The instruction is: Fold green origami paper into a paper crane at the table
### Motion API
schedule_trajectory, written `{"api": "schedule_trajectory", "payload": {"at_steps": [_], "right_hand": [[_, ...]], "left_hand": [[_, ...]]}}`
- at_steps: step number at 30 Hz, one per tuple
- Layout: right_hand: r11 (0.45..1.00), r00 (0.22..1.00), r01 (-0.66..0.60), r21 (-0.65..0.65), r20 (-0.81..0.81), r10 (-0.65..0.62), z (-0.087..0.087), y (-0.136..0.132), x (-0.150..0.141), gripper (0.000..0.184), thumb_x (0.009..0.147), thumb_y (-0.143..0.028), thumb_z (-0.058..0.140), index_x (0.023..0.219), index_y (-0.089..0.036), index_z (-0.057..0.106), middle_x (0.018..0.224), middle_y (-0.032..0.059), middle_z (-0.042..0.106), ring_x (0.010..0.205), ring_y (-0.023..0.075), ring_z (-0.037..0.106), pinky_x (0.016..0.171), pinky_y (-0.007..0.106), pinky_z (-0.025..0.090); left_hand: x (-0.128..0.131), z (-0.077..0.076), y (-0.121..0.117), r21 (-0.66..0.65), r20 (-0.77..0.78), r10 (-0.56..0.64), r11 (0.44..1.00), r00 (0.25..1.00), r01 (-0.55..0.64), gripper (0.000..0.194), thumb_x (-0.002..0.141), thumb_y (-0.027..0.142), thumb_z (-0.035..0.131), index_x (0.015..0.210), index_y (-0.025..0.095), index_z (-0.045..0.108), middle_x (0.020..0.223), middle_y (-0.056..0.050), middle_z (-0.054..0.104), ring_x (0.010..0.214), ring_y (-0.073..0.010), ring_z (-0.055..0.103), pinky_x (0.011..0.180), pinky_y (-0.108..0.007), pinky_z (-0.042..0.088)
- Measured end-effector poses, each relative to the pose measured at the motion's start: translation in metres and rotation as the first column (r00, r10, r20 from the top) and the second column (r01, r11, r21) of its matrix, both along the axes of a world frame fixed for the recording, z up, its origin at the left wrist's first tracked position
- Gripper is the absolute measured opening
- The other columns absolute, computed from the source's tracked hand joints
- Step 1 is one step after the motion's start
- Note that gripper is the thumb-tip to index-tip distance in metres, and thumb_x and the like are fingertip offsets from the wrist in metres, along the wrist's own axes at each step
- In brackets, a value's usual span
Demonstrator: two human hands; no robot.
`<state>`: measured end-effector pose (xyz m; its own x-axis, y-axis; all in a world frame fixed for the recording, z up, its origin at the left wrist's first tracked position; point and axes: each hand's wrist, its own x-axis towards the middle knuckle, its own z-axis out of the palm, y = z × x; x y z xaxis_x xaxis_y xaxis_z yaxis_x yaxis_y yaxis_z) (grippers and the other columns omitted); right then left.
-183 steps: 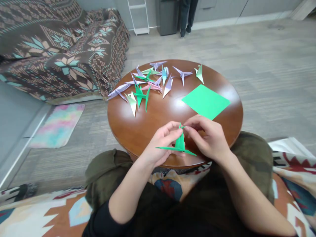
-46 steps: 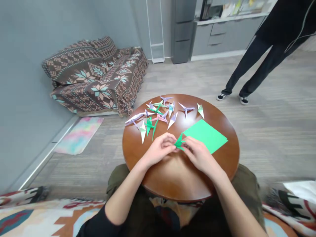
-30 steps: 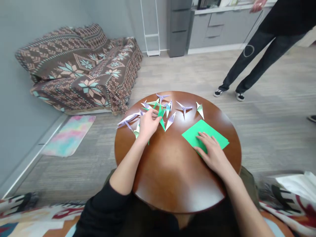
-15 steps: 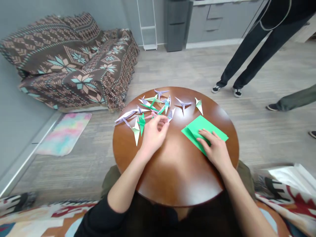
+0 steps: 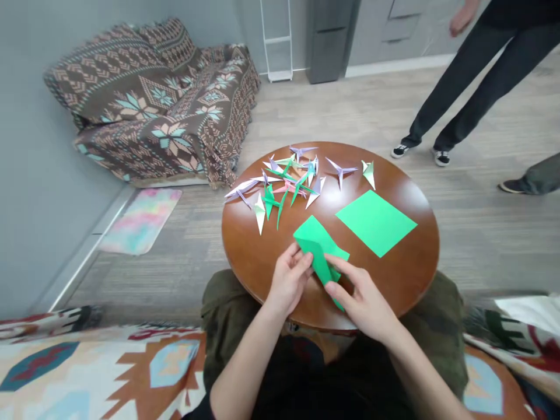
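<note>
Bending a green sheet over at the round table

Grips the green sheet (image 5: 321, 240) by its left side with the left hand (image 5: 291, 279), thumb pressed on the turned-up flap, other fingers tucked behind and only partly visible. Has the sheet over the near part of the table (image 5: 413, 265), one side curled loosely across the rest; cannot tell from this angle about contact with the wood. Pinches the flap farther down with the right hand (image 5: 361, 300), thumb and index finger close together, paper between.

Looks like an early fold, judging by the large, open curl with no flat crease yet. Seems to call for matching edges or corners first, then steadying the sheet and running a fingertip along the bend. Could end in a skewed crease if pressed down before lining up.

As for containers, left to right: no box or tray around the folded paper birds (image 5: 270, 201), just a loose bunch on the table's far left. Next, apart from the bunch, a purple bird (image 5: 341, 171) and a pale green bird (image 5: 369, 175), then a flat green square (image 5: 377, 223) beyond the right hand. In the background, grey drawers (image 5: 400, 28), shut, contents hidden. Near the right edge, a white item (image 5: 529, 313), too blurred to identify.
</note>
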<state>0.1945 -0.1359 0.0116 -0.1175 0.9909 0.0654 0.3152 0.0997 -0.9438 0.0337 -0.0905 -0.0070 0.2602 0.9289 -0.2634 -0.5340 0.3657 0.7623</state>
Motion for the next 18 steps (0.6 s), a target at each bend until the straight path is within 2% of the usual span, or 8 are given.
{"api": "schedule_trajectory", "payload": {"at_steps": [3, 5, 7, 9, 10, 12, 15, 18], "right_hand": [[1.0, 0.999, 0.01, 0.002, 0.037, -0.01, 0.004, -0.003, -0.006, 0.035, 0.096, -0.048, 0.073, 0.12, -0.023, 0.077, 0.106, 0.0094, 0.084, 0.094, 0.031, 0.078, 0.083, 0.043, 0.063], [0.997, 0.998, 0.06, 0.052, 0.032, -0.062, 0.008, -0.001, -0.008, 0.02, 0.099, -0.042, 0.07, 0.102, -0.023, 0.076, 0.096, 0.0069, 0.081, 0.085, 0.0266, 0.075, 0.08, 0.04, 0.06], [0.973, 0.986, 0.161, 0.163, 0.023, -0.167, 0.009, 0.003, -0.009, 0.019, 0.099, -0.038, 0.069, 0.087, -0.024, 0.072, 0.095, 0.0076, 0.078, 0.09, 0.0265, 0.074, 0.085, 0.041, 0.059], [0.937, 0.961, 0.267, 0.227, 0.011, -0.276, 0.008, 0.007, -0.009, 0.014, 0.095, -0.038, 0.074, 0.091, -0.025, 0.071, 0.105, 0.01, 0.076, 0.101, 0.0286, 0.073, 0.091, 0.043, 0.059], [0.926, 0.949, 0.307, 0.217, -0.002, -0.314, 0.006, 0.008, -0.008, 0.016, 0.093, -0.039, 0.077, 0.099, -0.025, 0.072, 0.111, 0.0106, 0.075, 0.104, 0.0291, 0.073, 0.093, 0.044, 0.059], [0.945, 0.952, 0.306, 0.113, -0.041, -0.303, 0.001, 0.008, -0.006, 0.027, 0.091, -0.041, 0.079, 0.11, -0.024, 0.071, 0.111, 0.0099, 0.077, 0.102, 0.0283, 0.073, 0.09, 0.042, 0.06], [0.981, 0.977, 0.183, -0.065, -0.101, -0.189, -0.005, 0.006, -0.004, 0.027, 0.096, -0.048, 0.072, 0.096, -0.021, 0.074, 0.087, 0.005, 0.076, 0.079, 0.0235, 0.069, 0.073, 0.036, 0.057], [0.982, 0.982, 0.157, -0.106, -0.085, -0.167, -0.006, 0.004, -0.002, 0.033, 0.097, -0.051, 0.07, 0.085, -0.02, 0.074, 0.076, 0.003, 0.071, 0.069, 0.0207, 0.061, 0.065, 0.033, 0.05]], "left_hand": [[-0.003, -0.002, -0.006, 0.036, -0.091, 0.063, 0.998, 0.994, -0.06, 0.05, 0.077, 0.045, 0.093, 0.114, 0.017, 0.076, 0.114, -0.012, 0.084, 0.11, -0.0291, 0.079, 0.102, -0.041, 0.061], [-0.005, -0.002, -0.009, 0.076, -0.163, 0.087, 0.994, 0.983, -0.075, 0.048, 0.078, 0.047, 0.092, 0.111, 0.016, 0.078, 0.109, -0.012, 0.085, 0.106, -0.029, 0.08, 0.101, -0.041, 0.061], [-0.006, -0.002, -0.011, 0.106, -0.204, 0.088, 0.992, 0.975, -0.067, 0.048, 0.077, 0.049, 0.092, 0.109, 0.016, 0.079, 0.105, -0.011, 0.085, 0.104, -0.0292, 0.08, 0.1, -0.042, 0.062], [-0.007, -0.001, -0.013, 0.12, -0.207, 0.071, 0.992, 0.976, -0.047, 0.049, 0.077, 0.051, 0.092, 0.108, 0.016, 0.081, 0.103, -0.01, 0.085, 0.102, -0.0293, 0.08, 0.098, -0.042, 0.063], [-0.007, -0.001, -0.015, 0.122, -0.2, 0.064, 0.992, 0.978, -0.04, 0.048, 0.077, 0.052, 0.091, 0.108, 0.016, 0.081, 0.102, -0.01, 0.085, 0.1, -0.0289, 0.081, 0.097, -0.042, 0.063], [-0.007, -0.001, -0.018, 0.122, -0.18, 0.064, 0.992, 0.982, -0.042, 0.046, 0.078, 0.052, 0.091, 0.105, 0.016, 0.082, 0.1, -0.01, 0.085, 0.095, -0.027, 0.08, 0.093, -0.04, 0.064], [-0.008, -0.001, -0.02, 0.104, -0.162, 0.073, 0.993, 0.984, -0.056, 0.04, 0.078, 0.048, 0.092, 0.1, 0.015, 0.082, 0.101, -0.009, 0.085, 0.09, -0.0241, 0.08, 0.091, -0.038, 0.064], [-0.013, 0.001, -0.019, 0.104, -0.196, 0.073, 0.993, 0.978, -0.053, 0.039, 0.076, 0.043, 0.093, 0.102, 0.016, 0.082, 0.102, -0.008, 0.085, 0.09, -0.0226, 0.079, 0.089, -0.035, 0.063]]}}
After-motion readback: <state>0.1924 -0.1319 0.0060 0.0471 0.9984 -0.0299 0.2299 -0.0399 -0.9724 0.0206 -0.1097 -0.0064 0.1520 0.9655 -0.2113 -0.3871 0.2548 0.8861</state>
